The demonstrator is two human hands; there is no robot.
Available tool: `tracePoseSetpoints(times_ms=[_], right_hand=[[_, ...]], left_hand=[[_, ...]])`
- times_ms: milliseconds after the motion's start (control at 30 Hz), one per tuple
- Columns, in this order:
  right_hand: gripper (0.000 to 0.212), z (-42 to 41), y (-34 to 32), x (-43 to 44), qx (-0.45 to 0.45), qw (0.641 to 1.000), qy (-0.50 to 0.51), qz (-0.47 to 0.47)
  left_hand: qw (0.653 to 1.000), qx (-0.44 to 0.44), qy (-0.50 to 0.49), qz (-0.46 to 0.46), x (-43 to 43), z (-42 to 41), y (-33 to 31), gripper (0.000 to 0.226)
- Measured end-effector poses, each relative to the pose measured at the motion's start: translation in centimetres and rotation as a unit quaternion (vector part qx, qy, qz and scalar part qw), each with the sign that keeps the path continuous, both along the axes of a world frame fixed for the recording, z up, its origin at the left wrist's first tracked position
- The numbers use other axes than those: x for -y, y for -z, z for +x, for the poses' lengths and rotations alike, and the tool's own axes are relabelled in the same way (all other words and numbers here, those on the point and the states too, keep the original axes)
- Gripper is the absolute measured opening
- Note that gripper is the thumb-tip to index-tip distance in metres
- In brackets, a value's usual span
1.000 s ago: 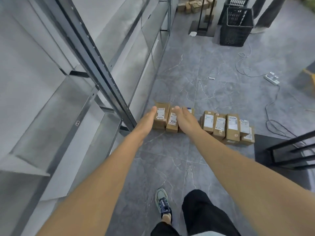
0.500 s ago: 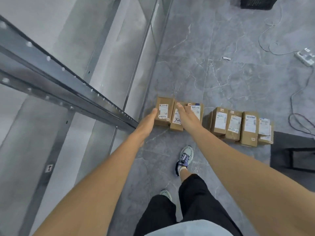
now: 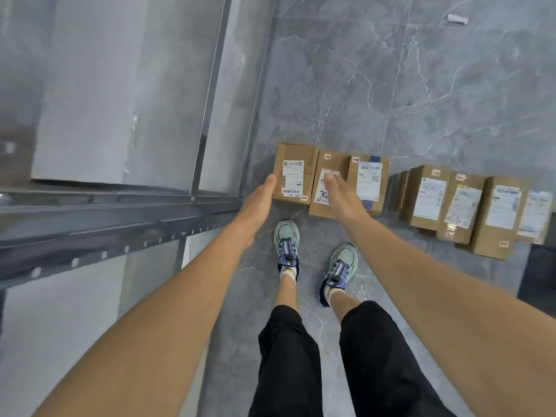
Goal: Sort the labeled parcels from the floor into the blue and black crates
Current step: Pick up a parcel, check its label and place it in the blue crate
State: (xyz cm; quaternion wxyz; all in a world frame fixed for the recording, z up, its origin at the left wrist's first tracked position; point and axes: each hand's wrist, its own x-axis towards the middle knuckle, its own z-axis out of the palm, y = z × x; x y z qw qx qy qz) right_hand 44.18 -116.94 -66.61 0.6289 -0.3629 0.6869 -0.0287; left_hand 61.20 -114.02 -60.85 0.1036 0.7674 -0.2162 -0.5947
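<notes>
Looking down: grey marbled floor [image 3: 391,85], metal shelving [image 3: 120,212] on left. Row of labeled parcels [image 3: 430,197] on floor. Now left hand [image 3: 255,206] beside leftmost parcel [image 3: 293,164], right hand [image 3: 343,197] over second parcel [image 3: 332,164]; both grips wide.

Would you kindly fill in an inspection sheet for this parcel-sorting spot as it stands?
Surface: grey marbled floor.
Job's things: left parcel, middle parcel and third parcel side by side; further parcels to their right; crates not in view.
Clutter: white scrap on the floor.
Grip: left hand flat beside the left parcel, contact unclear; right hand flat over the middle parcel.
Cables: nothing seen.
Surroundings: metal rack on the left; shoes below the parcels.
</notes>
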Motion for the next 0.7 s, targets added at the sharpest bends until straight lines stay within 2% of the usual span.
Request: tracePoseSetpoints(times_ms=[367,533,700], right_hand=[[0.068,5.1,19.7,4.7,-0.021,0.998,0.051,0.021],[0.073,6.5,25.7,4.7,-0.028,0.994,0.095,0.037],[0.069,7.3,29.5,4.7,-0.011,0.988,0.145,0.045]], left_hand=[[0.998,-0.010,-0.039,0.049,7.0,4.3,23.4,0.069],[0.995,-0.017,-0.074,0.063,7.8,5.8,30.1,0.069],[0.993,-0.046,-0.086,0.072,7.7,6.5,34.0,0.070]])
